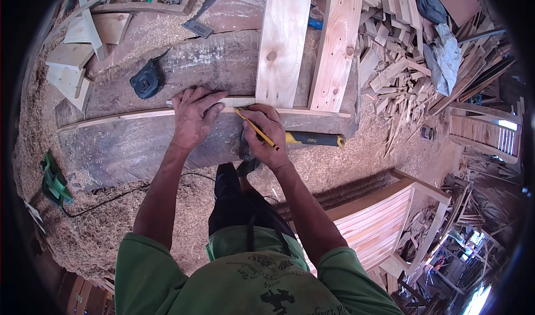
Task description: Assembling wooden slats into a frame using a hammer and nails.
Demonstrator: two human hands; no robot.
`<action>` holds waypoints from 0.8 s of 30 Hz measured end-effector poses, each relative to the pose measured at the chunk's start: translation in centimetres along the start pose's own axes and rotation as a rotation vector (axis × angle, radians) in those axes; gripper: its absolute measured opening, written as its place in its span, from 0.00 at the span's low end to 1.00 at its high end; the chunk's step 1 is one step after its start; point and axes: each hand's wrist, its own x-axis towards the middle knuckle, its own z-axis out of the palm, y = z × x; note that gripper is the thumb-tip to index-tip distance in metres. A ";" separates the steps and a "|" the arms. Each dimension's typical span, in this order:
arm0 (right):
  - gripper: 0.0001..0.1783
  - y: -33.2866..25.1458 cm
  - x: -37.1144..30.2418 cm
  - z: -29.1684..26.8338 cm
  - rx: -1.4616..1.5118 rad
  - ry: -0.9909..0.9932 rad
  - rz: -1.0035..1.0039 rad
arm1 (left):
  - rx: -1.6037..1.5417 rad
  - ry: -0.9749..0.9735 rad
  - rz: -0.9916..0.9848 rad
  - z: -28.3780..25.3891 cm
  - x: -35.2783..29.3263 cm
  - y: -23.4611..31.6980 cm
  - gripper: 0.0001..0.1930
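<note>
While the left hand (pixel 193 117) lies over a long, thin, pale wooden strip (pixel 122 117), fingers close together, the right hand (pixel 266 134) pinches a slim yellow pencil (pixel 257 129), its tip at the strip between the hands. The strip runs left to right across a broad, worn grey-brown wooden bench top (pixel 134 153); left of the left forearm, room spreads toward the bench's near edge. Two wide pale boards (pixel 283 47) crowd the far right. Lettering marks a black-and-yellow tool handle (pixel 314 139) right of the right hand; dark print covers the person's green shirt (pixel 234 281).
</note>
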 end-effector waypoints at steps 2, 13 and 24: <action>0.15 0.0 0.0 0.0 -0.022 -0.005 -0.010 | -0.003 -0.007 0.001 -0.1 0.0 0.0 0.16; 0.16 0.4 -0.3 0.1 -0.048 -0.034 0.013 | -0.011 -0.017 -0.008 -0.2 -0.1 0.1 0.17; 0.13 -2.6 1.9 -3.8 0.276 -0.129 0.350 | 0.023 -0.070 0.065 -1.2 0.4 0.0 0.22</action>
